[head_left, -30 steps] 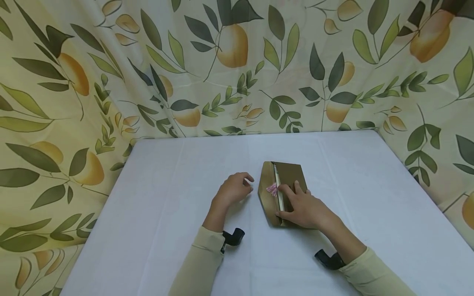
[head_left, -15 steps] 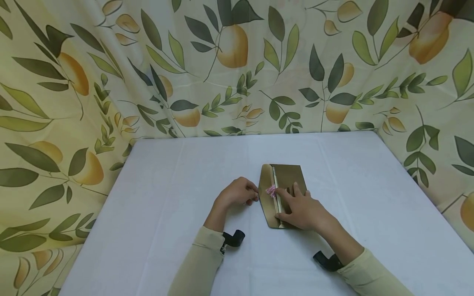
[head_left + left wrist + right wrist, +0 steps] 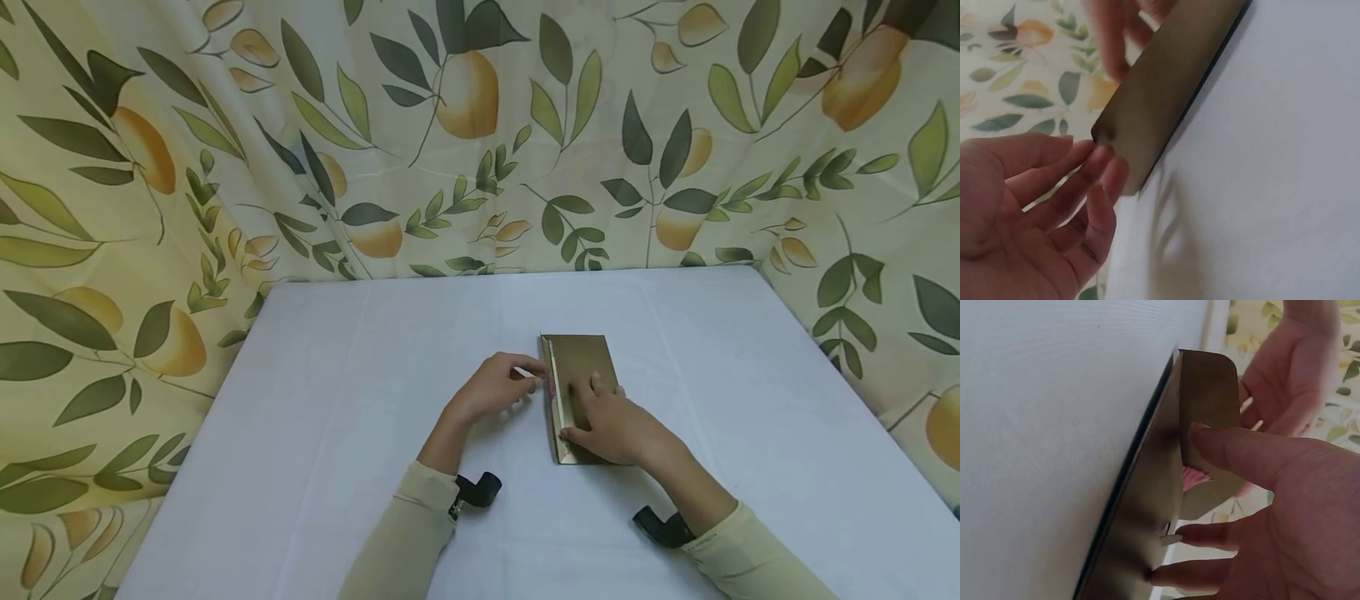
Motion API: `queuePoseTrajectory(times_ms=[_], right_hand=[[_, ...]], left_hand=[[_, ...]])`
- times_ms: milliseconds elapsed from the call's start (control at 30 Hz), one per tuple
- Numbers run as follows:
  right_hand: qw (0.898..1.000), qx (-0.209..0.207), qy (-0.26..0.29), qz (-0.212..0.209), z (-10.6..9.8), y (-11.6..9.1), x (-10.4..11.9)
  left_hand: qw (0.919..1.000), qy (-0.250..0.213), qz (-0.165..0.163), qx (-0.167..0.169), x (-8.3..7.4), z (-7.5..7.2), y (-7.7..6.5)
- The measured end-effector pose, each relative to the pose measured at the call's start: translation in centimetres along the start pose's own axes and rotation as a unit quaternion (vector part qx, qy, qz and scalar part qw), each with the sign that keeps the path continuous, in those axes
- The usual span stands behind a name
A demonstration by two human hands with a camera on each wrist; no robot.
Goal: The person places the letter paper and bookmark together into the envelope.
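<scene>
A gold envelope-like case lies on the white-covered table, long side running away from me. Its flap stands raised along the left edge, as the right wrist view shows. A pink tassel pokes out at the fold. My left hand is at the left side, its fingertips touching the outer face of the flap with the fingers loosely extended. From the right, my right hand rests spread on the case, thumb near the opening's lower end and fingertips on the front panel.
White cloth covers the table around the case. A patterned curtain with leaves and fruit hangs behind and beside it. Black wrist cameras sit on both wrists below the cream sleeves.
My left hand has moved right to the case and its flap has swung up from lying flat on the left. My right hand has stayed nearly still on the panel.
</scene>
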State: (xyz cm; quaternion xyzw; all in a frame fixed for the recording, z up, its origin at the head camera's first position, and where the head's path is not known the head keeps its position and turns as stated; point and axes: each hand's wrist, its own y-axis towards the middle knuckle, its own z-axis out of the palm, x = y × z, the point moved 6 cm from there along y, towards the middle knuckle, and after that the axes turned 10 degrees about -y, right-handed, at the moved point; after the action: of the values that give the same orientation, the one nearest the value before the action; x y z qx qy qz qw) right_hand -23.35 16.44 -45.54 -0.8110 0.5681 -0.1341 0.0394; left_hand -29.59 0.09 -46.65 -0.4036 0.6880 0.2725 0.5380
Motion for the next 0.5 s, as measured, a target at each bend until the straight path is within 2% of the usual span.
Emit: queuePoseTrajectory(times_ms=[100,200,300,400,433,500], right_hand=[[1.000,0.008,0.014,-0.003,0.0,-0.1,0.0],[1.000,0.013,0.023,-0.012,-0.1,-0.3,0.0],[0.999,0.008,0.023,-0.029,-0.3,-0.3,0.1],[0.999,0.003,0.019,-0.039,-0.4,-0.3,0.2],[0.999,0.004,0.018,-0.039,-0.4,-0.3,0.2],[0.999,0.006,0.015,-0.038,-0.4,-0.4,0.2]], left_hand=[[0.9982,0.049,0.016,0.031,0.0,1.7,0.2],[0.9872,0.150,0.028,0.048,-0.1,3.8,0.2],[0.9569,0.285,0.027,0.047,-0.2,5.8,0.1],[0.9233,0.381,0.020,0.041,-0.4,7.2,-0.1],[0.9149,0.401,0.016,0.039,-0.4,7.4,-0.1],[0.9100,0.413,0.008,0.037,-0.5,7.7,-0.1]])
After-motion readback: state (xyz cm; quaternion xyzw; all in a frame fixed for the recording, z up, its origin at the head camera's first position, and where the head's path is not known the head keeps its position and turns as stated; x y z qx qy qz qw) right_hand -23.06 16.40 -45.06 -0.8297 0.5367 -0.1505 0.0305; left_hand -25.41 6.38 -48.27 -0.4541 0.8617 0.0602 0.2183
